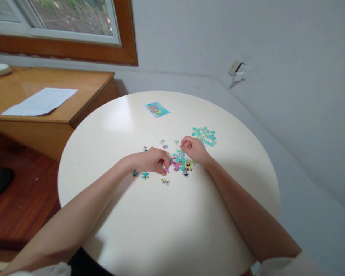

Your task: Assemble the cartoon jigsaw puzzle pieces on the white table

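Note:
A partly joined jigsaw puzzle (180,163) with cartoon figures in pink, teal and yellow lies on the round white table. Just left of it, my left hand (153,159) bends down, thumb and fingers closed on a pink puzzle piece (166,171). My right hand (194,148) rests over the upper right part of the puzzle, fingers curled in, with nothing visible in them. Near my left hand lie loose pieces: a yellow and pink piece (165,181) below it, a teal piece (145,175), a dark piece (135,173), and a pink and teal piece (165,147) above.
A heap of teal puzzle pieces (204,135) lies beyond my right hand. Farther back on the white table (117,134) is a small picture card (156,109) with similar figures. A wooden desk (94,82) with a white sheet (41,101) stands at the left, beneath a window.

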The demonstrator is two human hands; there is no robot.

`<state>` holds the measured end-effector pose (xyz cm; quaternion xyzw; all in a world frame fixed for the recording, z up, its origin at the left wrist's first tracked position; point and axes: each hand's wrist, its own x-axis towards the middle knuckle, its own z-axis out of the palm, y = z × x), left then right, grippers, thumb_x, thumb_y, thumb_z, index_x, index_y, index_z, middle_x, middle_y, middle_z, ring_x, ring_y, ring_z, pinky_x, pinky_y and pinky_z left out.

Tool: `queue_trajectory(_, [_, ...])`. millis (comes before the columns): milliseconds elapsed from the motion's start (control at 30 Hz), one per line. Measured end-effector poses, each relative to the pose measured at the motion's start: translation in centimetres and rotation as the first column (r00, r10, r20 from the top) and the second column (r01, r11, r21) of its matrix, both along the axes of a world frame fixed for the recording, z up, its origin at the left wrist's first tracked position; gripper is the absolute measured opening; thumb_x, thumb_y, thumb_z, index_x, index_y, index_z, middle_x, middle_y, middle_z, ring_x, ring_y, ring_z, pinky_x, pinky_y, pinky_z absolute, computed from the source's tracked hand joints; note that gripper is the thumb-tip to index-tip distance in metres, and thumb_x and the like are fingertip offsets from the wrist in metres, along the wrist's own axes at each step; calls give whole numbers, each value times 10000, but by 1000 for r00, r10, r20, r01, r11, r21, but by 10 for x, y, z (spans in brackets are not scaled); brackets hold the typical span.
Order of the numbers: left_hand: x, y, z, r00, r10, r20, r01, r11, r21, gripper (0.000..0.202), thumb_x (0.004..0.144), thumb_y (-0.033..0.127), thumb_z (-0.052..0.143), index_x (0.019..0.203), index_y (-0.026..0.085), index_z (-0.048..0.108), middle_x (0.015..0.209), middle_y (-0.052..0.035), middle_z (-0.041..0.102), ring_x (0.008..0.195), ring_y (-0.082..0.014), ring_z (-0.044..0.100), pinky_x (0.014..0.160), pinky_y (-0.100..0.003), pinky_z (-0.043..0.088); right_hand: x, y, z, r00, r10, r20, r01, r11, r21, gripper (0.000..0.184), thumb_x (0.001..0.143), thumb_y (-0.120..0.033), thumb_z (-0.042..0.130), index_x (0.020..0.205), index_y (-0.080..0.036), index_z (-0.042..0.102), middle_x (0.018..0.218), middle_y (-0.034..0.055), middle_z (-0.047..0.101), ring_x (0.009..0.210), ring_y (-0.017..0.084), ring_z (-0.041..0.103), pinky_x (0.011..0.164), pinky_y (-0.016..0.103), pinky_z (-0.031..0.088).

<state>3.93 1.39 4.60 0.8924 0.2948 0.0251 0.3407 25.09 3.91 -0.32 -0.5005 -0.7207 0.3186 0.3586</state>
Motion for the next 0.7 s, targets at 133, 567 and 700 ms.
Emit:
queue_trajectory(133, [0,0,1,1000,-8,-4,8,1000,14,72,656,164,678,695,154,619,757,14,603,690,-92,521,696,-217,323,0,0,0,1000,-3,-7,3,1000,-10,34,651,-220,510,654,-193,489,452,-90,360,434,74,322,474,215,252])
queue_trajectory(567, [0,-2,0,999,29,28,-28,999,-44,68,658,139,641,705,150,593,697,30,602,638,-76,504,672,-207,337,0,-1,2,1000,9,-7,-9,1000,-8,39,657,-223,510,655,-195,482,449,-94,348,433,74,317,479,221,252])
queue_trajectory(700, [-2,-2,-5,994,31,101,-24,997,-78,63,661,121,599,714,151,581,686,30,599,638,-73,494,656,-198,347,1,0,-1,1000,6,0,-6,1000,-6,37,660,-221,511,659,-196,484,454,-93,351,435,74,322,476,218,253])
